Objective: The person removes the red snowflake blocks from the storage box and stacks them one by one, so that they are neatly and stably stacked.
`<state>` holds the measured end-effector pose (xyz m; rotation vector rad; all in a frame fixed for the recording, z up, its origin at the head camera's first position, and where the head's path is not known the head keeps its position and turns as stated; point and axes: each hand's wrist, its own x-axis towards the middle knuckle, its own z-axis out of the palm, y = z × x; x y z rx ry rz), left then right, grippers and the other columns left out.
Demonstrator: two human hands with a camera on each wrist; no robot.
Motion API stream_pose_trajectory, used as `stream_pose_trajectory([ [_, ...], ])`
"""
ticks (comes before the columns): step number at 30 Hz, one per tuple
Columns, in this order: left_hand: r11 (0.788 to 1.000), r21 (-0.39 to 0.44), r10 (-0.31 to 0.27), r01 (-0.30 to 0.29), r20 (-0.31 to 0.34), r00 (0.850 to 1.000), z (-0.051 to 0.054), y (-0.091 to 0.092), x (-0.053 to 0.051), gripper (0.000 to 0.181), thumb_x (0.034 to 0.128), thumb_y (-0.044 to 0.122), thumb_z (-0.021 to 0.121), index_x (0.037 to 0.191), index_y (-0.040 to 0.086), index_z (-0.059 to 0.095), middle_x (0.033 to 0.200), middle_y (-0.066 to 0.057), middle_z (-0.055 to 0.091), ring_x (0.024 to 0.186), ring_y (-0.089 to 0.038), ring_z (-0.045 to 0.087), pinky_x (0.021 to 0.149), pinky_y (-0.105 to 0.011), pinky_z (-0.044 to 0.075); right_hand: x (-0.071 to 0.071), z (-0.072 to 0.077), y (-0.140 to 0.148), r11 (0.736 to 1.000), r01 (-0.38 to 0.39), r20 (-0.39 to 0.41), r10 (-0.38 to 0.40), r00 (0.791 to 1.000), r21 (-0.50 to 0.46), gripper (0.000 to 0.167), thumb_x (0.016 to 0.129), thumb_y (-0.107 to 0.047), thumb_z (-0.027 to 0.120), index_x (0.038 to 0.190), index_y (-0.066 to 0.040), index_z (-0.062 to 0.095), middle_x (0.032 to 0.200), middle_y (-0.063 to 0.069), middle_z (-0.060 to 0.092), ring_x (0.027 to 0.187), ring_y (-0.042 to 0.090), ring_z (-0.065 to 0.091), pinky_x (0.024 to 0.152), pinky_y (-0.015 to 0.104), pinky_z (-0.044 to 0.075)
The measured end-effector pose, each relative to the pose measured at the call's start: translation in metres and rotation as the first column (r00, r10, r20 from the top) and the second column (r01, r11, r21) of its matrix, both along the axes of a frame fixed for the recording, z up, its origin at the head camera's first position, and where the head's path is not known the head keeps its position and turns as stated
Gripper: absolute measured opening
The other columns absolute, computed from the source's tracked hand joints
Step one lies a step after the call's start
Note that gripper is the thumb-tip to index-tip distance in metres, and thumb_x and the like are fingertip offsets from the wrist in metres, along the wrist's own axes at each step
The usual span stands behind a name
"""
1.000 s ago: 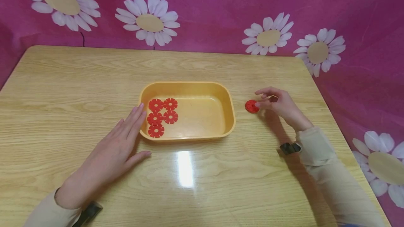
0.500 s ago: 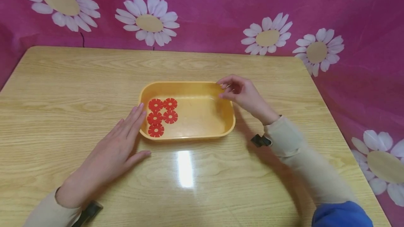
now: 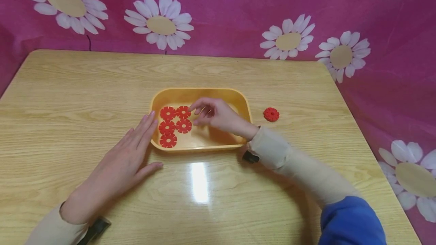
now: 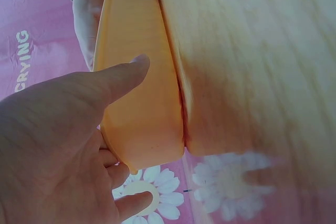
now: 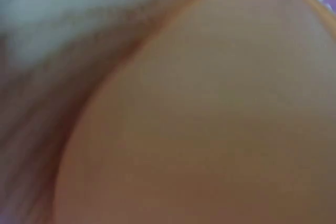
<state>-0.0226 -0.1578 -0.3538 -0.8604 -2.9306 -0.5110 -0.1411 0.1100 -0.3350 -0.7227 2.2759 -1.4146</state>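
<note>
A yellow plastic tray [image 3: 201, 148] stands on the table, with several red notched plastic discs [image 3: 167, 127] lying flat in its left end. My left hand [image 3: 119, 162] rests against the tray's left end, its fingers straight and its thumb held away. In the left wrist view, that thumb [image 4: 128, 74] shows in front of the tray's wall [image 4: 142, 108]. My right hand [image 3: 219, 115] is inside the tray, fingers bent and apart from the thumb, tips close beside the two right-hand discs. I see nothing between them. The right wrist view shows only blurred tray wall [image 5: 199, 119].
To the right of the tray, a small stack of red discs [image 3: 271, 114] sits on the wooden table [image 3: 85, 97]. A magenta cloth [image 3: 221, 14] with white daisies hangs along the table's back and right edges.
My right hand has moved left from the stack of discs, over the tray's right rim and into the tray. The left hand and the discs in the tray stay in place.
</note>
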Motion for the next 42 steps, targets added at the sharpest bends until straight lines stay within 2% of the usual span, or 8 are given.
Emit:
stream_pose_trajectory([
  [7, 1.0, 0.003, -0.001, 0.001, 0.017, 1.0, 0.001, 0.001, 0.0, 0.101, 0.0902, 0.042, 0.069, 0.157, 0.003, 0.005, 0.164, -0.009, -0.005, 0.149, -0.026, 0.005, 0.116, -0.054, 0.022, 0.002, -0.007, -0.01, 0.994, -0.065, 0.018, 0.063, 0.998, 0.085, 0.033, 0.083, 0.003, 0.075, 0.114, 0.003, 0.066, 0.095, 0.013, 0.066, 0.08, 0.018, 0.061, 0.074, 0.027, 0.055],
  [16, 1.0, 0.012, -0.004, 0.004, 0.007, 1.0, -0.001, 0.0, 0.001, 0.101, 0.0896, 0.042, 0.07, 0.157, 0.002, 0.006, 0.164, -0.009, -0.004, 0.149, -0.027, 0.005, 0.117, -0.054, 0.021, 0.001, -0.016, -0.017, 0.964, -0.14, 0.031, 0.136, 0.99, 0.226, 0.039, 0.086, -0.001, 0.074, 0.125, -0.004, 0.066, 0.09, 0.006, 0.065, 0.078, 0.014, 0.059, 0.069, 0.02, 0.05],
  [19, 1.0, 0.011, -0.007, 0.007, -0.004, 1.0, -0.001, -0.001, 0.0, 0.102, 0.0894, 0.042, 0.07, 0.157, 0.001, 0.006, 0.164, -0.01, -0.004, 0.149, -0.027, 0.005, 0.117, -0.054, 0.021, 0.0, -0.015, -0.019, 0.946, -0.162, 0.0, 0.169, 0.986, 0.281, 0.043, 0.088, -0.005, 0.073, 0.13, -0.006, 0.063, 0.091, 0.005, 0.065, 0.08, 0.014, 0.058, 0.071, 0.02, 0.049],
  [22, 1.0, 0.012, -0.007, 0.007, -0.008, 1.0, -0.001, -0.001, 0.0, 0.102, 0.0894, 0.043, 0.07, 0.157, 0.001, 0.006, 0.164, -0.011, -0.004, 0.149, -0.027, 0.005, 0.116, -0.054, 0.022, -0.001, -0.013, -0.022, 0.914, -0.185, -0.047, 0.216, 0.975, 0.36, 0.045, 0.091, -0.011, 0.072, 0.134, -0.009, 0.061, 0.092, 0.004, 0.061, 0.083, 0.015, 0.056, 0.076, 0.021, 0.047],
  [25, 1.0, 0.009, -0.005, 0.005, -0.002, 1.0, -0.001, -0.001, 0.0, 0.102, 0.0895, 0.043, 0.07, 0.157, 0.002, 0.006, 0.164, -0.01, -0.004, 0.149, -0.027, 0.005, 0.116, -0.055, 0.022, -0.002, -0.013, -0.023, 0.899, -0.19, -0.066, 0.234, 0.97, 0.395, 0.041, 0.091, -0.011, 0.072, 0.131, -0.01, 0.063, 0.093, 0.004, 0.059, 0.084, 0.016, 0.055, 0.078, 0.022, 0.046],
  [32, 1.0, 0.003, -0.003, 0.002, 0.011, 1.0, -0.001, 0.0, -0.001, 0.102, 0.0888, 0.044, 0.07, 0.157, 0.002, 0.007, 0.164, -0.009, -0.004, 0.15, -0.027, 0.004, 0.116, -0.054, 0.021, -0.004, -0.014, -0.023, 0.91, -0.175, -0.068, 0.215, 0.974, 0.376, 0.027, 0.085, 0.0, 0.074, 0.111, -0.007, 0.068, 0.089, 0.006, 0.058, 0.08, 0.018, 0.053, 0.073, 0.022, 0.045],
  [35, 1.0, 0.008, -0.005, 0.005, 0.004, 1.0, -0.001, 0.0, 0.0, 0.101, 0.0892, 0.043, 0.07, 0.157, 0.002, 0.007, 0.164, -0.01, -0.004, 0.149, -0.027, 0.005, 0.116, -0.054, 0.021, -0.003, -0.013, -0.024, 0.913, -0.163, -0.083, 0.208, 0.975, 0.373, 0.026, 0.082, 0.001, 0.077, 0.105, -0.006, 0.066, 0.092, 0.006, 0.059, 0.083, 0.018, 0.054, 0.075, 0.023, 0.046],
  [42, 1.0, 0.0, 0.006, -0.006, 0.029, 1.0, 0.0, 0.001, 0.0, 0.102, 0.0893, 0.044, 0.07, 0.157, 0.004, 0.004, 0.164, -0.007, -0.005, 0.15, -0.025, 0.004, 0.116, -0.054, 0.022, 0.001, -0.01, -0.02, 0.929, -0.146, -0.064, 0.178, 0.982, 0.341, 0.029, 0.081, 0.003, 0.077, 0.103, -0.007, 0.062, 0.1, 0.003, 0.064, 0.09, 0.017, 0.059, 0.079, 0.024, 0.052],
])
